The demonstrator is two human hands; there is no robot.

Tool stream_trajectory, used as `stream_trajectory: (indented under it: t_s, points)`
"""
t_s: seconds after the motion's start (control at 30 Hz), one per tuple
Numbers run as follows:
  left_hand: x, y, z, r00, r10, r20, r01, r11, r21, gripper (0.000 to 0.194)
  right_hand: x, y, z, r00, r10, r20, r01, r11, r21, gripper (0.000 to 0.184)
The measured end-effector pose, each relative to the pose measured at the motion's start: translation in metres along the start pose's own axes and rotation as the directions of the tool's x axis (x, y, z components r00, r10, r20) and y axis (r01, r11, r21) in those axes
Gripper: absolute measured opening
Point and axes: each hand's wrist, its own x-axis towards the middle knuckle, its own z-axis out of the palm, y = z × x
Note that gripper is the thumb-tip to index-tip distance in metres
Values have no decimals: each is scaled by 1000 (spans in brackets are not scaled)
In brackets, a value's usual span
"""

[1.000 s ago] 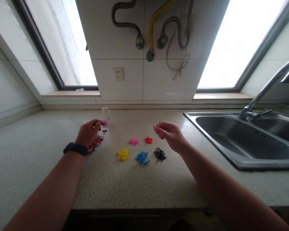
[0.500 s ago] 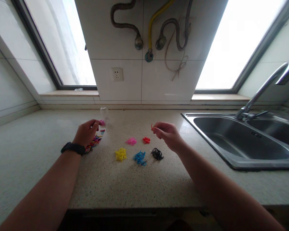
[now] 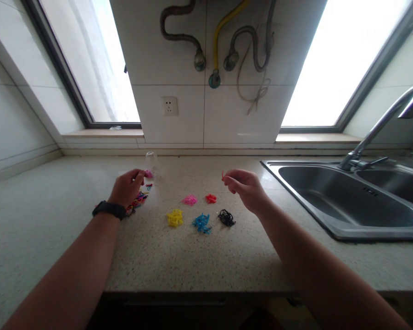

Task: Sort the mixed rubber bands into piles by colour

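Note:
My right hand (image 3: 242, 183) is raised over the counter right of the small piles, thumb and forefinger pinched on a small red rubber band (image 3: 222, 176). My left hand (image 3: 127, 185), with a black band on its wrist, is closed over a mixed heap of coloured rubber bands (image 3: 137, 201) and partly hides it. A pink item (image 3: 149, 173) shows at its fingertips, beside a clear plastic container (image 3: 151, 160); whether the fingers hold anything is unclear. Sorted piles lie between my hands: pink (image 3: 189, 200), red (image 3: 211, 198), yellow (image 3: 175, 218), blue (image 3: 202, 223) and black (image 3: 226, 217) rubber bands.
A steel double sink (image 3: 333, 201) with a tap (image 3: 375, 128) is set into the speckled counter (image 3: 165, 261) at the right. Behind stands a tiled wall with a socket (image 3: 170, 106), hoses and a yellow pipe (image 3: 216, 41). Windows flank it.
My right hand has moved slightly right and up with the red rubber band still pinched. My left hand stays by the mixed heap. The whole view has shifted a little.

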Motion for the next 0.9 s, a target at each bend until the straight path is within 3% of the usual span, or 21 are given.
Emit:
stream_trajectory:
  t_s: [0.2, 0.3, 0.37, 0.43, 0.57, 0.73, 0.9]
  points:
    - [0, 2, 1, 999, 53, -8, -53, 999, -12, 35, 2, 3, -4, 1000, -15, 14, 16, 997, -69, 25]
    - [-1, 3, 2, 998, 58, -4, -58, 998, -5, 36, 4, 13, -7, 998, 18, 60, 0, 957, -290, 27]
    - [-1, 3, 2, 998, 60, -4, -60, 998, -6, 36, 5, 23, -10, 994, 48, 96, 8, 863, -506, 27]
    - [-1, 3, 2, 998, 65, -1, -65, 998, -10, 36, 5, 34, -12, 989, 77, 129, 35, 713, -700, 23]
    - [-1, 5, 2, 998, 65, 6, -65, 998, -21, 35, 4, 47, -16, 974, 174, 146, 52, 458, -888, 18]
    - [-2, 8, 2, 999, 48, 10, -48, 999, -14, 35, 4, 52, -16, 959, 261, 111, 10, 360, -933, 21]
    - [-2, 9, 2, 999, 41, 12, -41, 999, -10, 35, 4, 56, -11, 951, 296, 94, -22, 365, -931, 22]
